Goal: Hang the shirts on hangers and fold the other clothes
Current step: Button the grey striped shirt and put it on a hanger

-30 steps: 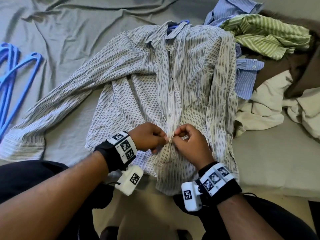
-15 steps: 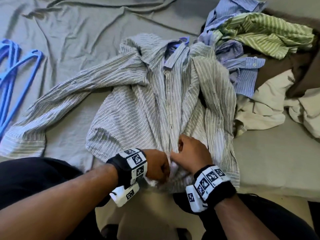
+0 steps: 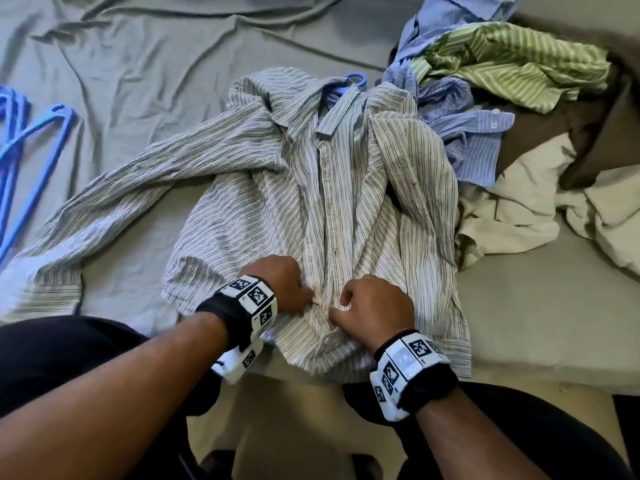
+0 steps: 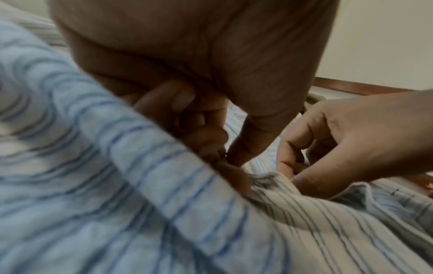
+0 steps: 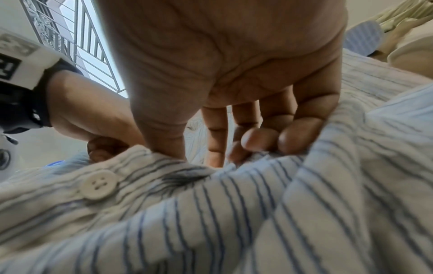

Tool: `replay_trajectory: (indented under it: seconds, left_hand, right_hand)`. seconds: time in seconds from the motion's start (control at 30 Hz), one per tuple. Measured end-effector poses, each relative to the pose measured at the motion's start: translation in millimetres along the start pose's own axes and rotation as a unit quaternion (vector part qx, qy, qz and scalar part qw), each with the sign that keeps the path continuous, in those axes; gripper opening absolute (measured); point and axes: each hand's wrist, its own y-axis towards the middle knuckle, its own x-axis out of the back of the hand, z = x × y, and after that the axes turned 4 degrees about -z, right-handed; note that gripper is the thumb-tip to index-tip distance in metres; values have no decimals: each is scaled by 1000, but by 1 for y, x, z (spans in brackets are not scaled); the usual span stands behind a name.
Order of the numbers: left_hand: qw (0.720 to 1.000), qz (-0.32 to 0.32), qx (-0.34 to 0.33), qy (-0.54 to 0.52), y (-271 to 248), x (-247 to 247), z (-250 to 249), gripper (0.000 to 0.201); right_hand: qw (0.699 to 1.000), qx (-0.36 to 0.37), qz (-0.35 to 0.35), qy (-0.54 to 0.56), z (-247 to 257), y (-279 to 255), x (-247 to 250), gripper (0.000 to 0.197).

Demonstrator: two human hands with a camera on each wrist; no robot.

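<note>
Shirt [image 3: 311, 202] flat on bed [image 3: 519, 323], hanger [image 3: 353, 81] inside collar. Left hand [image 3: 284, 285] and right hand [image 3: 374, 306] both pinch placket near hem. Cloth thin, limp, bunches easily; likely best gripped at stiffer placket edge beside button [image 5: 98, 184].

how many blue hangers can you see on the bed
3 at least: one hanger inside the striped shirt with its hook poking out at the collar, two hangers at the left edge, partly cropped, so more may be hidden.
</note>
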Motion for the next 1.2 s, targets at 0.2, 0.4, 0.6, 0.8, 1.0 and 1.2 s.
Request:
replay_trajectory:
  seconds: [0.2, 0.4, 0.6, 0.8, 1.0, 1.2]
  left_hand:
    - [999, -40, -29, 13, -9, -12, -9, 27]
    - [994, -55, -53, -82, -5, -25, -11, 30]
    - [988, -102, -54, -107, -7, -39, -13, 29]
    - [964, -92, 41, -245, -1, -40, -15, 28]
    - [971, -94, 39, -215, 3, -36, -17, 18]
    - [978, -101, 25, -181, 6, -30, -19, 26]
  right_hand:
    - [999, -34, 30, 9, 1, -1, 4, 30]
    - [988, -98, 60, 98, -11, 5, 10, 18]
    - [996, -64, 44, 44, -6, 2, -1, 27]
    - [978, -102, 94, 158, -23, 9, 2, 25]
    - [968, -107, 118, 193, -34, 14, 4, 12]
    - [986, -105, 60, 115, -25, 4, 1, 22]
